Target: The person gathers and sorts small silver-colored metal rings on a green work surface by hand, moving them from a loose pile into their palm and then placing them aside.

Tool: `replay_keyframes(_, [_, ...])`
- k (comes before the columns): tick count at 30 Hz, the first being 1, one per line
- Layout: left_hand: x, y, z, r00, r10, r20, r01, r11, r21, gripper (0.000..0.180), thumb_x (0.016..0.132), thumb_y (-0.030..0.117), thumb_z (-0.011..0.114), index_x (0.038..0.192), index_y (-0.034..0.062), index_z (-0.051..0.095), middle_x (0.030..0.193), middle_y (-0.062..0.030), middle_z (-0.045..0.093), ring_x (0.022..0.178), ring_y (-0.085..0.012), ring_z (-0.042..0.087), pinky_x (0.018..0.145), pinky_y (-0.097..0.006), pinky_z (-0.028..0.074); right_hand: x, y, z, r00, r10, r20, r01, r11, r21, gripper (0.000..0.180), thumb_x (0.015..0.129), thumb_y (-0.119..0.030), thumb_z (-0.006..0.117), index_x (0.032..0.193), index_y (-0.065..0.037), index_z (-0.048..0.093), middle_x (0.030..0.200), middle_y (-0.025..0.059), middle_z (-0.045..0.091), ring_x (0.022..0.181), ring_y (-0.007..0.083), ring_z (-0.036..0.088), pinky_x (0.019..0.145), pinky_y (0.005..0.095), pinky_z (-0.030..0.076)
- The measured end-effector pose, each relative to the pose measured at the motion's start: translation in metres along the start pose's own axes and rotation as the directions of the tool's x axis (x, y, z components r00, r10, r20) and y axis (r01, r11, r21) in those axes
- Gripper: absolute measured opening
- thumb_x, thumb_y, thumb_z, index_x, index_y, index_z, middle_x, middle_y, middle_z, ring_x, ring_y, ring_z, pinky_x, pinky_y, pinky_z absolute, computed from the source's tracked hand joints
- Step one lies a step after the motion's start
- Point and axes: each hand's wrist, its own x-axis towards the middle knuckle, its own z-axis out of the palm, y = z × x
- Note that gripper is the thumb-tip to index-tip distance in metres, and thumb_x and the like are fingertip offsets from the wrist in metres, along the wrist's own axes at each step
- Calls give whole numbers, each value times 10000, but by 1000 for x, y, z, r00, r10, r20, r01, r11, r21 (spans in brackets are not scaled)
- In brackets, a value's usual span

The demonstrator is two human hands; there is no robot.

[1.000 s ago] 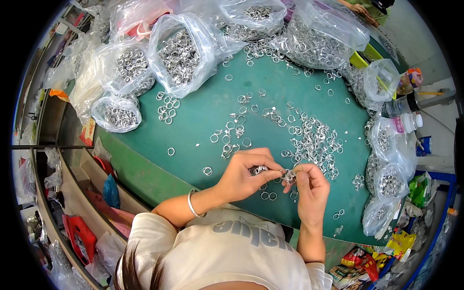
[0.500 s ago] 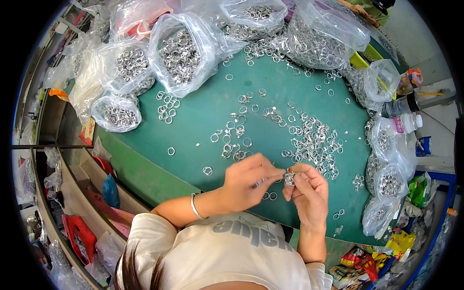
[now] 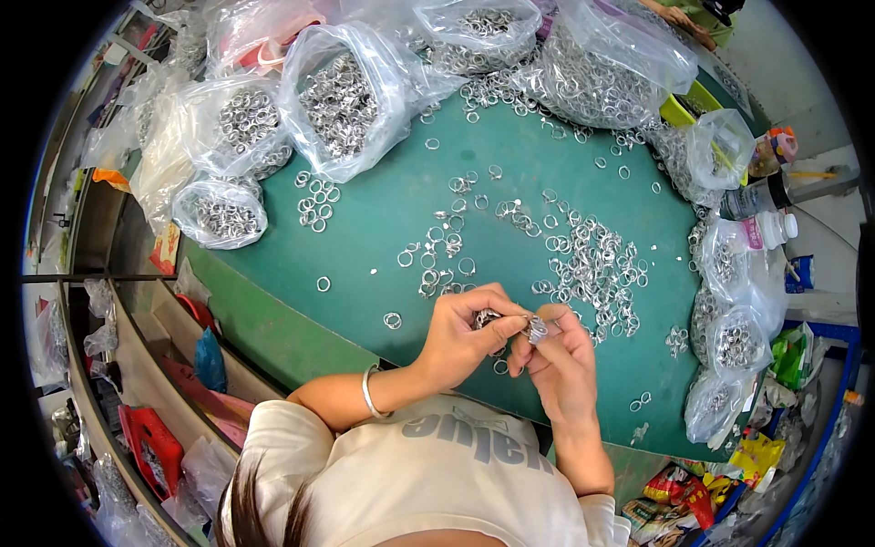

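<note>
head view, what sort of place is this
Most likely a small workshop bench for hand assembly or sorting of metal hardware. Clear plastic bags full of silver rings crowd a green table, loose rings lie scattered on it, and both hands pinch small metal pieces together.

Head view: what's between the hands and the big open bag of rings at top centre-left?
Green table top with scattered loose metal rings lies between the hands and the bag; shown in the head view.

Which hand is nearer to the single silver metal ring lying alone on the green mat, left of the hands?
Left. The left hand is just right of the single silver metal ring; the right hand lies farther right, beyond the left hand.
</note>
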Motion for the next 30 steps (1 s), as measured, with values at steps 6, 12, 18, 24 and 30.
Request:
replay_keyframes(6, [-2,-4,2,905,425,4,-381,806,453,78,775,-14,669,849,-21,691,697,-47,565,598,-91,496,504,-228,368,-7,-1,4,873,-479,89,378,550,-745,209,854,-3,576,1061,21,557,998,73,581,784,128,561,690,246,457])
replay_keyframes(12, [-7,-1,2,980,195,-47,-171,937,304,120,744,-34,676,854,8,699,695,-61,585,611,-116,516,530,-240,392,-8,4,3,862,-501,80,354,481,-802,273,737,49,696,993,30,604,907,93,628,697,133,575,634,241,469])
replay_keyframes(18, [-5,0,1,965,257,50,-258,898,358,95,787,10,669,876,-7,698,785,-58,576,702,-95,528,583,-223,421,-10,3,7,915,-398,-70,242,679,-693,243,741,44,690,970,27,613,879,89,625,687,124,581,627,237,475])
replay_keyframes(24, [-3,-7,-1,996,66,67,-72,992,100,171,778,51,698,945,13,686,976,-68,583,778,-88,517,663,-216,437,-5,5,1,872,-490,-15,350,644,-681,140,811,37,641,947,52,615,940,78,587,773,90,579,638,203,487])
replay_keyframes(30, [-10,-1,6,989,112,96,-138,930,341,244,746,19,706,985,3,664,984,-87,613,796,-112,551,690,-227,450,-5,5,-5,914,-402,-63,305,780,-546,108,813,52,623,921,48,629,888,90,618,711,94,591,574,207,498])
